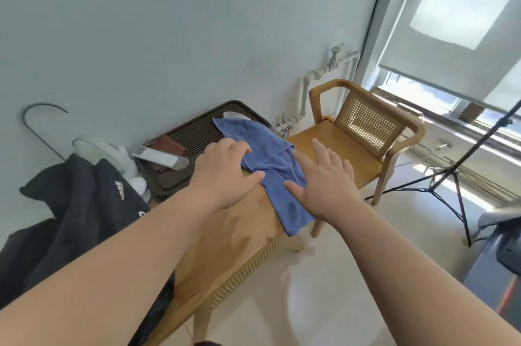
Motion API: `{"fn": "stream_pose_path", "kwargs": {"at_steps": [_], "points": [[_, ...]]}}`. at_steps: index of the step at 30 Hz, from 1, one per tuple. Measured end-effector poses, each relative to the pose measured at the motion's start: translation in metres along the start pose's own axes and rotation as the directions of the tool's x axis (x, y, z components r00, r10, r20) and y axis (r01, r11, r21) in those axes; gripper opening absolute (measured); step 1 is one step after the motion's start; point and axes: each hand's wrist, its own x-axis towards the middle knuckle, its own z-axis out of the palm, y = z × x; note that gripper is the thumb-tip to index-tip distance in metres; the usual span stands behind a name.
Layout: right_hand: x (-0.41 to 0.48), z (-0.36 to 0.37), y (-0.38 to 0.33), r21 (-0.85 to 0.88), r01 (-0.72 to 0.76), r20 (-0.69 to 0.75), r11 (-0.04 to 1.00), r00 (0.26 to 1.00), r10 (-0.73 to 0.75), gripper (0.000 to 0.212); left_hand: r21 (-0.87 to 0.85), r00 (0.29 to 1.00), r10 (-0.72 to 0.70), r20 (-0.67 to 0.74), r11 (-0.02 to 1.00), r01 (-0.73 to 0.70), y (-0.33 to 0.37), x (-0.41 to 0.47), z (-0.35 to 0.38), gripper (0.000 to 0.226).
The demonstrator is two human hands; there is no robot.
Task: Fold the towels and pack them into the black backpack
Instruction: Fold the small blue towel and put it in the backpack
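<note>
Blue towel point(270, 148) lies rumpled on the worktop point(239, 233), one end drooping over the right edge; black backpack point(70, 204) sits off left. Left hand point(222, 173) curls onto its edge, right hand point(324, 185) lies flat and spread on it. Soft, light, floppy: probably best pinched at the corners.

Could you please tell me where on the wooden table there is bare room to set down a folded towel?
The near half of the wooden table is bare wood, between the blue towel and the near edge. The chair seat is bare too. The far end is crowded: the dark tray holds a remote, and the towel drapes over it.
</note>
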Motion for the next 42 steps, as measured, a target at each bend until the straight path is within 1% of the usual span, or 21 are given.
{"fn": "stream_pose_path", "kwargs": {"at_steps": [6, 10, 13, 16, 20, 22, 24, 27, 29, 32, 34, 36, 38, 39, 40, 41, 42], "points": [[0.032, 0.025, 0.046, 0.039, -0.054, 0.125, 0.998, 0.991, 0.049, 0.069, -0.002, 0.99, -0.064, 0.124, 0.998, 0.064, 0.008, 0.038, 0.049, 0.06], [0.065, 0.047, 0.066, 0.005, -0.049, 0.24, 0.999, 0.97, 0.046, 0.07, 0.031, 0.969, -0.115, 0.218, 0.993, 0.111, -0.004, 0.075, 0.094, 0.062], [0.102, 0.062, 0.08, -0.021, -0.034, 0.317, 0.999, 0.948, 0.039, 0.069, 0.056, 0.949, -0.111, 0.295, 0.994, 0.098, -0.013, 0.115, 0.134, 0.06], [0.134, 0.073, 0.092, -0.029, -0.034, 0.415, 0.999, 0.909, 0.043, 0.068, 0.091, 0.903, -0.099, 0.419, 0.994, 0.067, -0.018, 0.152, 0.166, 0.063], [0.169, 0.086, 0.104, -0.034, -0.046, 0.511, 0.998, 0.858, 0.057, 0.069, 0.141, 0.829, -0.093, 0.551, 0.99, 0.018, -0.024, 0.189, 0.192, 0.071], [0.185, 0.091, 0.109, -0.01, -0.065, 0.549, 0.998, 0.833, 0.059, 0.068, 0.166, 0.789, -0.115, 0.604, 0.986, 0.016, -0.026, 0.199, 0.203, 0.073], [0.199, 0.096, 0.113, 0.005, -0.042, 0.592, 0.999, 0.806, 0.031, 0.067, 0.162, 0.765, -0.123, 0.633, 0.987, 0.025, -0.027, 0.204, 0.213, 0.073], [0.223, 0.109, 0.119, 0.015, 0.009, 0.646, 1.0, 0.764, -0.016, 0.067, 0.119, 0.793, -0.13, 0.595, 0.99, 0.074, -0.026, 0.208, 0.226, 0.074], [0.241, 0.119, 0.124, 0.046, 0.004, 0.666, 0.999, 0.745, -0.034, 0.067, 0.09, 0.814, -0.153, 0.561, 0.988, 0.124, -0.025, 0.209, 0.231, 0.08], [0.272, 0.129, 0.131, 0.07, 0.046, 0.672, 0.997, 0.736, -0.081, 0.067, 0.099, 0.802, -0.206, 0.56, 0.978, 0.182, -0.026, 0.207, 0.233, 0.087], [0.294, 0.129, 0.133, 0.094, 0.094, 0.679, 0.991, 0.722, -0.134, 0.068, 0.091, 0.782, -0.251, 0.571, 0.966, 0.243, -0.021, 0.207, 0.23, 0.083], [0.317, 0.127, 0.134, 0.142, 0.136, 0.684, 0.98, 0.702, -0.197, 0.069, 0.058, 0.795, -0.297, 0.528, 0.947, 0.315, -0.012, 0.211, 0.225, 0.078], [0.336, 0.125, 0.133, 0.207, 0.16, 0.638, 0.965, 0.726, -0.258, 0.07, -0.023, 0.86, -0.319, 0.399, 0.934, 0.358, -0.001, 0.217, 0.216, 0.066], [0.343, 0.124, 0.131, 0.263, 0.134, 0.6, 0.955, 0.753, -0.271, 0.071, -0.097, 0.89, -0.338, 0.307, 0.919, 0.382, 0.005, 0.219, 0.21, 0.056], [0.348, 0.122, 0.128, 0.335, 0.085, 0.566, 0.938, 0.778, -0.272, 0.074, -0.173, 0.9, -0.374, 0.222, 0.894, 0.414, 0.011, 0.221, 0.201, 0.046], [0.351, 0.121, 0.126, 0.405, 0.038, 0.54, 0.914, 0.796, -0.272, 0.078, -0.24, 0.895, -0.422, 0.142, 0.863, 0.445, 0.018, 0.222, 0.191, 0.038], [0.353, 0.118, 0.122, 0.455, 0.023, 0.528, 0.89, 0.798, -0.29, 0.082, -0.299, 0.878, -0.475, 0.057, 0.831, 0.469, 0.024, 0.222, 0.181, 0.032]]}}
